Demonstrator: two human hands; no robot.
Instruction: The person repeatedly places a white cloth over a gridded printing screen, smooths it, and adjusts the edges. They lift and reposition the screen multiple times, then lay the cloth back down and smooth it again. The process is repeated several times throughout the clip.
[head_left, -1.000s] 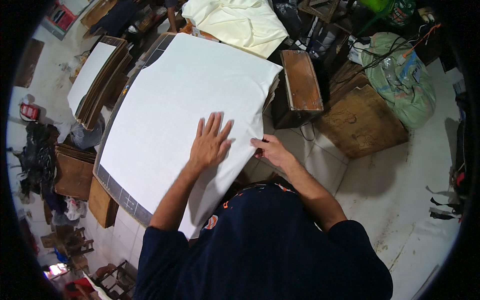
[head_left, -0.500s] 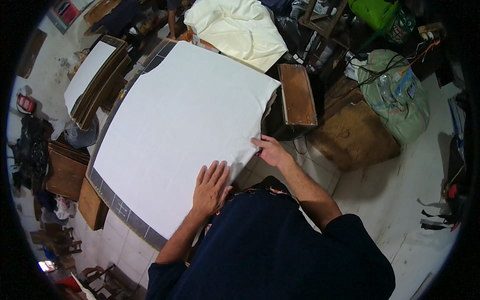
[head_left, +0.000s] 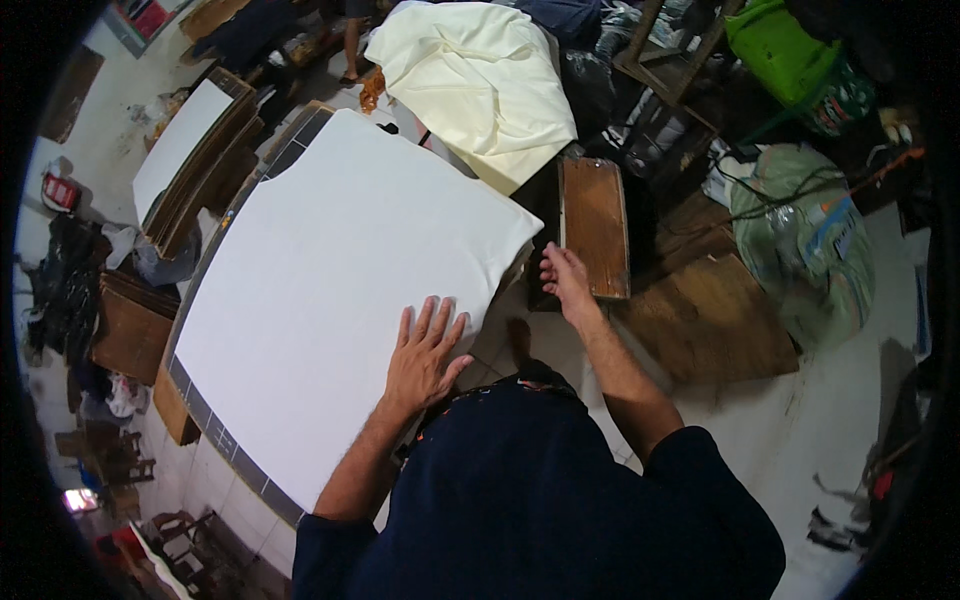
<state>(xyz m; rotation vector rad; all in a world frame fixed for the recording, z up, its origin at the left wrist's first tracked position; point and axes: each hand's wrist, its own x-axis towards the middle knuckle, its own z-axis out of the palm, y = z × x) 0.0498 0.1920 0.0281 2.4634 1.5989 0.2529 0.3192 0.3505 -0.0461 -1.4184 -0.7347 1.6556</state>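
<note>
A white cloth panel (head_left: 310, 270), with a curved cut-out at its upper left corner, lies spread over a dark board (head_left: 221, 432) marked with pale lines. My left hand (head_left: 424, 362) rests palm down on the cloth near its lower right edge, fingers spread, thumb out to the side. Just off the cloth's right edge is my right hand (head_left: 567, 280). Its fingers are loosely bent and I see nothing held in them. Along that right side the cloth is slightly rippled and hangs over the board's edge.
Cream cloth (head_left: 480, 80) lies heaped beyond the board. A wooden box-like piece (head_left: 595, 225) stands to the right, beside a brown board (head_left: 710, 320) and a stuffed green sack (head_left: 805, 250). Stacked boards (head_left: 205, 165) stand at the left. Another person's leg (head_left: 351, 45) shows at the top.
My right hand has let go of the cloth's right edge and moved up and to the right. My left hand stays on the cloth, fingers spread wider. The whole view has shifted slightly.
</note>
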